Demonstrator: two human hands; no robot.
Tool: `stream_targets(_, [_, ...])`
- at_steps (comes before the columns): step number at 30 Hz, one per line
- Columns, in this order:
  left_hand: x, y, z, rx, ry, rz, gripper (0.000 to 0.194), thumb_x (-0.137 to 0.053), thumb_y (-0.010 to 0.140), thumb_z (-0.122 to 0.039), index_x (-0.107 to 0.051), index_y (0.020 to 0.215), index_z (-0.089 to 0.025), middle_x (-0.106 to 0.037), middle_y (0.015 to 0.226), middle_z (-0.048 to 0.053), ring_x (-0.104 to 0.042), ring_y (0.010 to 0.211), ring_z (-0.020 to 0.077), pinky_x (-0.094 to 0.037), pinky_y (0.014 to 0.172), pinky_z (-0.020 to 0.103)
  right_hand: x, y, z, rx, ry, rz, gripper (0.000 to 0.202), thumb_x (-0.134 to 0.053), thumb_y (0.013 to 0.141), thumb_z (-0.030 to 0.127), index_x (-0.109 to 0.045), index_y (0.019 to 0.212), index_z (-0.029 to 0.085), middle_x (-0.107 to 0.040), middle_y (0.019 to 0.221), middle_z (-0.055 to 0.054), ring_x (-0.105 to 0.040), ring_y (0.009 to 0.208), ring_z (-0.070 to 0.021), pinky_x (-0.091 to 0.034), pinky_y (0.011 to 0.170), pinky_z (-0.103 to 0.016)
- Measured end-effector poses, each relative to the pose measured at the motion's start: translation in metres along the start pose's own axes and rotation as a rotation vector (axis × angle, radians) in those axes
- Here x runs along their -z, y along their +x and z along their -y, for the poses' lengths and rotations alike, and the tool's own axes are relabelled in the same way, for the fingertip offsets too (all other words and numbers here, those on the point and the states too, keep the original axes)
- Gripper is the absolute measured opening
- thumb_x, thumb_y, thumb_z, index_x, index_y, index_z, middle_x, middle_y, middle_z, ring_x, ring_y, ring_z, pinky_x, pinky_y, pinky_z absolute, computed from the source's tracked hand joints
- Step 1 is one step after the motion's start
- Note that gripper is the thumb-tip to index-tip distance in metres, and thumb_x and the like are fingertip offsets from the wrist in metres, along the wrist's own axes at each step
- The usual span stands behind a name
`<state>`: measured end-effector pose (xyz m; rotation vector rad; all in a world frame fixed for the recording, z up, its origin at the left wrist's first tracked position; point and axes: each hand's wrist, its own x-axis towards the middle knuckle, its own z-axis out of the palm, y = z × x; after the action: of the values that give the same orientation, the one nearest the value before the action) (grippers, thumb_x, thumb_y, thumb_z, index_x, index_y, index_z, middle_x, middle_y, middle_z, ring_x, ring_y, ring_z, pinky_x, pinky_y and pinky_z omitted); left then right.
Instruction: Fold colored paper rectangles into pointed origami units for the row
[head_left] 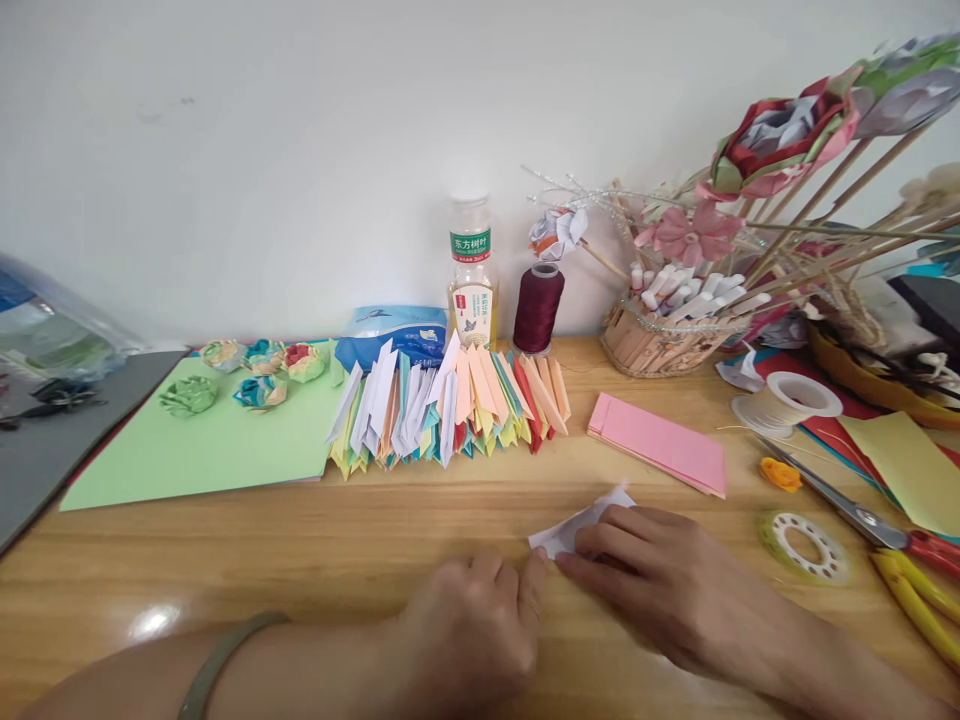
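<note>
A small white paper piece (564, 530) lies on the wooden table, partly covered by fingers; its left edge and upper corner show. My right hand (660, 585) is closed over its right side, fingers bent and pressing it down. My left hand (480, 615) is curled, with one finger extended against the paper's lower left corner. Behind the paper stands a long row of folded paper pieces (450, 405) in white, orange, yellow, teal and red. To the upper right lies a stack of pink paper strips (656, 443).
Green sheets (180, 460) at left carry several paper flowers (259, 392). A bottle (472, 290), a maroon thread spool (538, 312) and a basket (660, 340) stand by the wall. Tape roll (804, 548), scissors (870, 520) and yellow-handled pliers (919, 600) lie at right.
</note>
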<state>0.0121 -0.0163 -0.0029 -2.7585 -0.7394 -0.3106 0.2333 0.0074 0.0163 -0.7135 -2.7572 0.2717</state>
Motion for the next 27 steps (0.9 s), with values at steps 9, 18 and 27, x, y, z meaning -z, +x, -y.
stream_targets(9, [0.003, 0.013, 0.009, 0.215, -0.187, 0.009, 0.022, -0.054, 0.078, -0.016, -0.061, 0.099, -0.012, -0.059, 0.073, 0.003, -0.057, 0.065, 0.0194, -0.044, 0.044, 0.026, 0.008, 0.010, 0.032, -0.211, 0.154, 0.074, 0.028, -0.048, 0.082, 0.012, -0.059, 0.106, 0.020, -0.063, 0.093, -0.006, -0.058, 0.082, -0.0188, -0.049, 0.073, -0.031])
stream_targets(18, [-0.004, 0.018, 0.018, 0.253, -0.230, -0.009, 0.009, -0.054, 0.088, -0.021, -0.063, 0.090, -0.020, -0.060, 0.085, 0.001, -0.054, 0.076, 0.0172, -0.041, 0.053, 0.023, 0.013, 0.003, 0.026, -0.411, 0.352, -0.053, 0.028, -0.037, 0.093, 0.020, -0.059, 0.075, 0.022, -0.061, 0.066, 0.000, -0.058, 0.058, -0.0121, -0.045, 0.053, -0.023])
stream_targets(27, [-0.009, 0.021, 0.021, 0.208, -0.150, -0.078, 0.019, -0.054, 0.089, -0.028, -0.062, 0.103, -0.019, -0.058, 0.086, 0.004, -0.050, 0.077, 0.0199, -0.041, 0.051, 0.026, -0.011, 0.009, 0.011, -0.686, 0.048, -0.145, 0.016, -0.056, 0.080, 0.021, -0.050, 0.065, 0.021, -0.057, 0.060, 0.001, -0.050, 0.049, -0.0125, -0.033, 0.045, -0.024])
